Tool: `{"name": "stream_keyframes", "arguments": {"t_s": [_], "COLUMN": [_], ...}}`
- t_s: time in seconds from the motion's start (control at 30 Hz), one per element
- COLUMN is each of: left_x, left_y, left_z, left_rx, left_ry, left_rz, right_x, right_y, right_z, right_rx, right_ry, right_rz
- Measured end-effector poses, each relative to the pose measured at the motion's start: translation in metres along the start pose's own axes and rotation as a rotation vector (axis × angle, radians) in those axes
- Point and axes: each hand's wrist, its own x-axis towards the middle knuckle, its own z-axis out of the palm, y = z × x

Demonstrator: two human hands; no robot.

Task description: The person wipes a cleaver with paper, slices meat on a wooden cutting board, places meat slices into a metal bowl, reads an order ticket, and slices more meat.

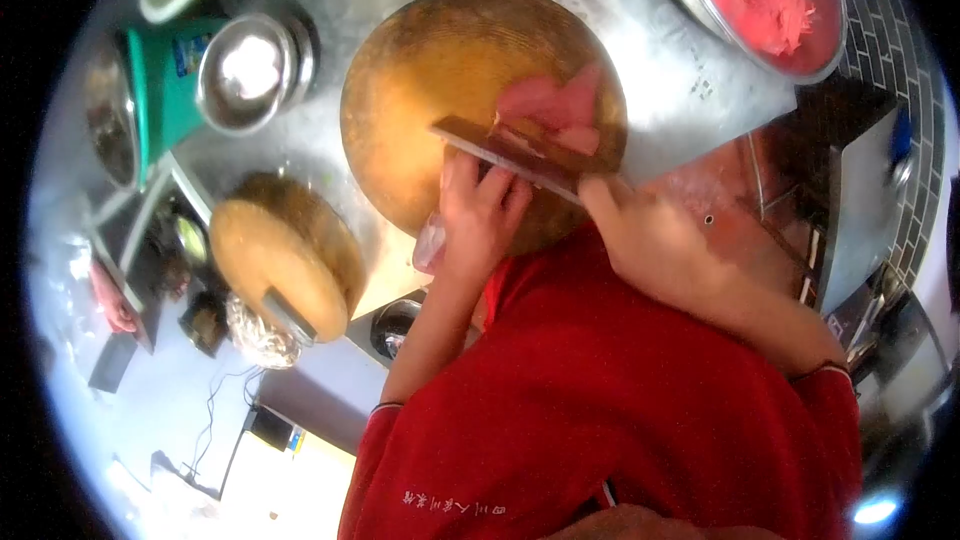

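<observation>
A round wooden chopping block (400, 90) lies before me, with thin slices of pink meat (550, 110) on its right part. My right hand (630, 230) grips the handle end of a cleaver (510, 155), its blade slanting across the block beside the slices. Against the near side of the blade, my left hand (480, 205) has its fingers curled down. A pale pink piece of meat (430, 245) pokes out by the left wrist; most of whatever lies beneath that hand is hidden.
At the upper right stands a metal bowl (840, 50) of pink sliced meat. Stacked steel bowls (245, 75) sit at the left near a green container (165, 105). A second wooden block (280, 270) with a blade on it is lower left.
</observation>
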Motion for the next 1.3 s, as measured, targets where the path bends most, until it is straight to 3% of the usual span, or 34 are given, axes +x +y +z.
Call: {"name": "stream_keyframes", "arguments": {"t_s": [0.17, 0.57, 0.67, 0.9, 1.03, 1.3], "left_x": [-0.002, 0.009, 0.005, 0.006, 0.001, -0.001], "left_y": [-0.004, -0.003, -0.002, 0.002, 0.003, -0.005], "left_z": [-0.003, -0.005, -0.006, 0.0, 0.0, 0.002], "left_rx": [0.001, -0.014, -0.032, -0.057, -0.023, -0.041], "left_ry": [-0.047, -0.065, -0.092, 0.03, 0.047, 0.028], "left_rz": [-0.004, 0.012, -0.033, 0.011, -0.016, -0.011], "right_x": [-0.039, -0.019, 0.017, 0.053, 0.022, -0.048], "right_y": [-0.007, 0.0, 0.001, 0.035, 0.016, -0.007], "right_z": [-0.018, -0.003, 0.008, 0.025, 0.023, -0.018], "right_rx": [0.022, 0.045, 0.113, 0.127, -0.16, -0.064], "right_ry": [-0.139, -0.266, -0.148, -0.097, 0.018, -0.062], "right_rz": [0.049, 0.128, 0.039, 0.048, 0.059, 0.068]}}
